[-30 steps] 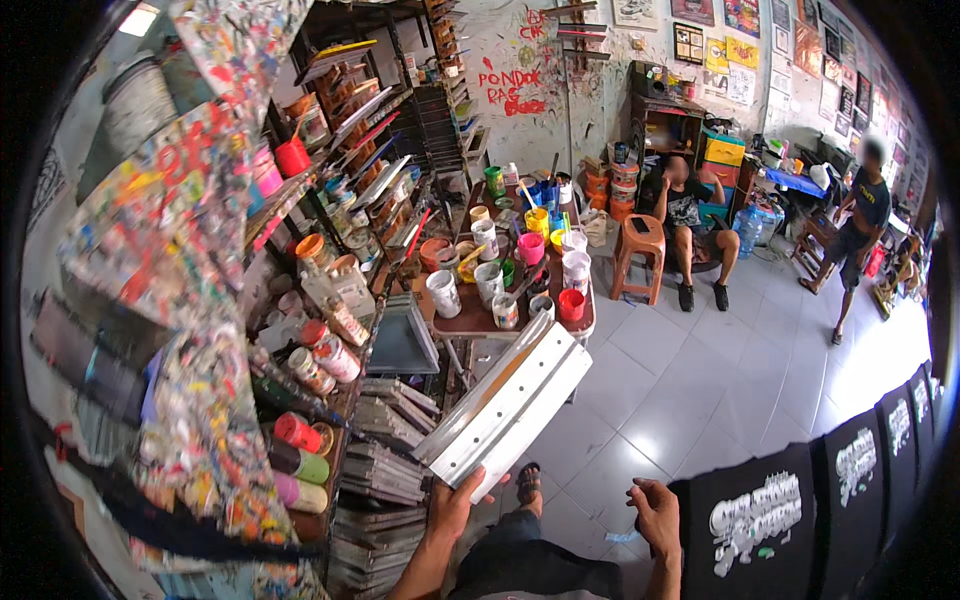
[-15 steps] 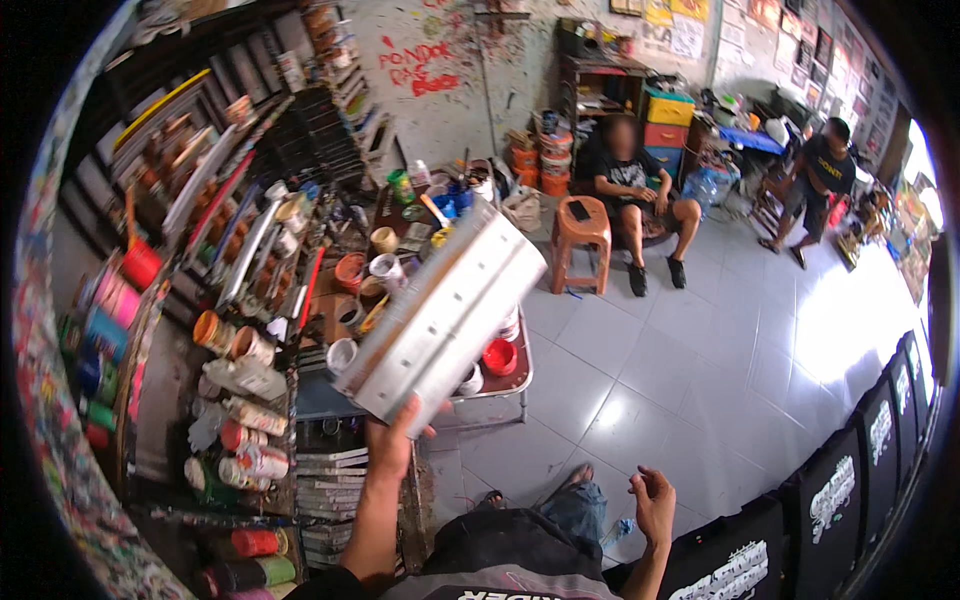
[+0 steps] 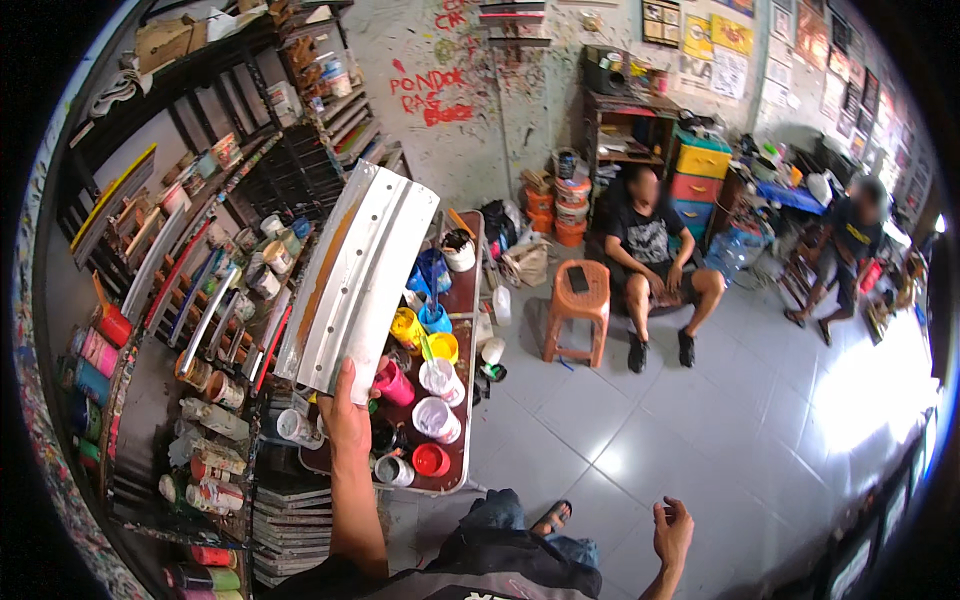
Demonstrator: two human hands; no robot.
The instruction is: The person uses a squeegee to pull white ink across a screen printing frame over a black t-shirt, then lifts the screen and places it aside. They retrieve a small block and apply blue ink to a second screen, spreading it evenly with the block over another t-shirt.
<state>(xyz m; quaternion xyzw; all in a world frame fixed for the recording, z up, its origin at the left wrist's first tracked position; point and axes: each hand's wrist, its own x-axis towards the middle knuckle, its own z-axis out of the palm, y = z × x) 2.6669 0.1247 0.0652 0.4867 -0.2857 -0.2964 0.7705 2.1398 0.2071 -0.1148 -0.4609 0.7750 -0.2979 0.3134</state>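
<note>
My left hand (image 3: 347, 412) is closed on the lower end of a wide silver metal squeegee (image 3: 372, 265). It has a row of small dark screws and a brown strip along one side. I hold it up and tilted over a paint table (image 3: 463, 305), so it hides part of the pots there. My right hand (image 3: 673, 530) hangs at the lower right, with fingers loosely bent and apart and nothing in it. Below the squeegee stand a red paint pot (image 3: 431, 460), a white tub (image 3: 437, 419) and a pink pot (image 3: 394, 382).
A rack (image 3: 125, 360) of bottles, tubs and long coloured bars lines the left. Under the table's left end lie stacked frames (image 3: 290, 530). An orange stool (image 3: 578, 308) bears a phone. One person (image 3: 650, 240) sits behind it; another (image 3: 848, 240) is at the far right.
My left hand has moved left with the squeegee, which now stands more upright. More of the table's pots show. My view has shifted, and my right hand appears slightly lower and farther right.
</note>
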